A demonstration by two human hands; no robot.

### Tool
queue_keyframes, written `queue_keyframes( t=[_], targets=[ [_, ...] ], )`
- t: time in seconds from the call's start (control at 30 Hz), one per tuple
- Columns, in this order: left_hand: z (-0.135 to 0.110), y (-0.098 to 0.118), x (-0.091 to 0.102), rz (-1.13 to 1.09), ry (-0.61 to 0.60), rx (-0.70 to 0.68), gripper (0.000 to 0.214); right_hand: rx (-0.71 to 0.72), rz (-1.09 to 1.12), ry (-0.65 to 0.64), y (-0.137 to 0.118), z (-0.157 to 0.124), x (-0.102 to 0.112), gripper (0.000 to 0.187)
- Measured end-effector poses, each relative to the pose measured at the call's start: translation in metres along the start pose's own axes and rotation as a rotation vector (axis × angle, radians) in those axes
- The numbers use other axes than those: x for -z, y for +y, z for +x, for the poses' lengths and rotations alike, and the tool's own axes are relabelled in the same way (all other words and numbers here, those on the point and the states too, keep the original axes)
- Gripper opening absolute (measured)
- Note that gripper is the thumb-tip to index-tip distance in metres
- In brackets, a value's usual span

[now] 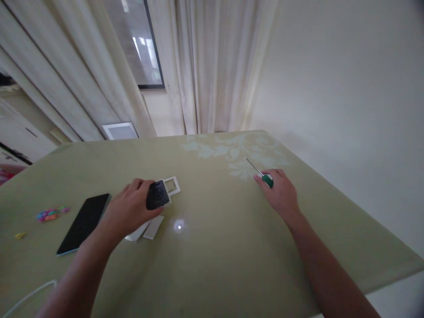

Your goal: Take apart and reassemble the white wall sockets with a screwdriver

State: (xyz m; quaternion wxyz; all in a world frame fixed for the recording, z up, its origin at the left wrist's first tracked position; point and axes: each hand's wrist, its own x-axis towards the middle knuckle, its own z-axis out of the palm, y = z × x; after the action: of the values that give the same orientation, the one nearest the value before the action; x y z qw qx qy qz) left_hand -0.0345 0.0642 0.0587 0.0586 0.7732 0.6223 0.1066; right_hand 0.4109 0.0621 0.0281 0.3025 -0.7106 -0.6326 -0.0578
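Observation:
My left hand (130, 208) is closed around a small dark square part (157, 194) at the middle of the olive-green table (232, 247). A white frame plate (172, 185) lies touching that part on its far side. Two flat white pieces (149, 228) lie just under and in front of my left hand. My right hand (280, 192) rests farther right with its fingers closed on a green-handled screwdriver (265, 177). The screwdriver's thin metal shaft points away to the upper left, over a pale floral print.
A black phone (84, 222) lies face up left of my left hand. Small colourful bits (50, 214) and a yellow scrap (20, 236) sit near the left edge. A white cable (29, 295) curls at the near left. Curtains, a window and a white wall stand behind the table.

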Motion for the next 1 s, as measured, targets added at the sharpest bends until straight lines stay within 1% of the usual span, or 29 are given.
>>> queue_keyframes(
  t=[0.03, 0.07, 0.1, 0.17, 0.23, 0.3, 0.4, 0.47, 0.53, 0.6, 0.63, 0.7, 0.83, 1.0],
  targets=[
    [-0.007, 0.017, -0.003, 0.013, 0.022, -0.061, 0.062, 0.028, 0.102, 0.012, -0.008, -0.003, -0.002, 0.037],
    [-0.014, 0.034, -0.007, -0.006, 0.018, -0.134, 0.062, 0.057, 0.218, 0.012, -0.017, -0.006, -0.004, 0.037],
    [-0.022, 0.05, -0.014, -0.038, 0.001, -0.202, 0.063, 0.079, 0.321, -0.008, -0.025, -0.01, -0.007, 0.036],
    [-0.036, 0.076, -0.03, -0.101, -0.007, -0.251, 0.07, 0.095, 0.446, -0.095, -0.041, -0.02, -0.013, 0.034],
    [-0.047, 0.092, -0.046, -0.192, -0.072, -0.306, 0.071, 0.102, 0.511, -0.216, -0.054, -0.03, -0.018, 0.032],
    [-0.055, 0.099, -0.058, -0.287, -0.106, -0.325, 0.074, 0.099, 0.556, -0.328, -0.063, -0.038, -0.02, 0.032],
    [-0.06, 0.098, -0.066, -0.394, -0.099, -0.311, 0.079, 0.131, 0.638, -0.487, -0.071, -0.048, -0.018, 0.031],
    [-0.061, 0.092, -0.066, -0.449, -0.107, -0.311, 0.076, 0.169, 0.693, -0.598, -0.074, -0.051, -0.013, 0.033],
    [-0.061, 0.088, -0.065, -0.493, -0.128, -0.31, 0.069, 0.217, 0.739, -0.719, -0.076, -0.054, -0.009, 0.046],
    [-0.06, 0.086, -0.065, -0.513, -0.142, -0.288, 0.063, 0.282, 0.765, -0.823, -0.077, -0.056, -0.007, 0.069],
    [-0.06, 0.085, -0.066, -0.517, -0.146, -0.275, 0.061, 0.317, 0.765, -0.855, -0.077, -0.057, -0.007, 0.078],
    [-0.06, 0.084, -0.067, -0.523, -0.151, -0.26, 0.061, 0.37, 0.758, -0.889, -0.077, -0.058, -0.009, 0.087],
    [-0.058, 0.076, -0.071, -0.565, -0.19, -0.285, 0.068, 0.382, 0.746, -0.891, -0.077, -0.058, -0.013, 0.085],
    [-0.057, 0.068, -0.075, -0.595, -0.235, -0.274, 0.072, 0.44, 0.675, -0.879, -0.076, -0.059, -0.008, 0.084]
  ],
)
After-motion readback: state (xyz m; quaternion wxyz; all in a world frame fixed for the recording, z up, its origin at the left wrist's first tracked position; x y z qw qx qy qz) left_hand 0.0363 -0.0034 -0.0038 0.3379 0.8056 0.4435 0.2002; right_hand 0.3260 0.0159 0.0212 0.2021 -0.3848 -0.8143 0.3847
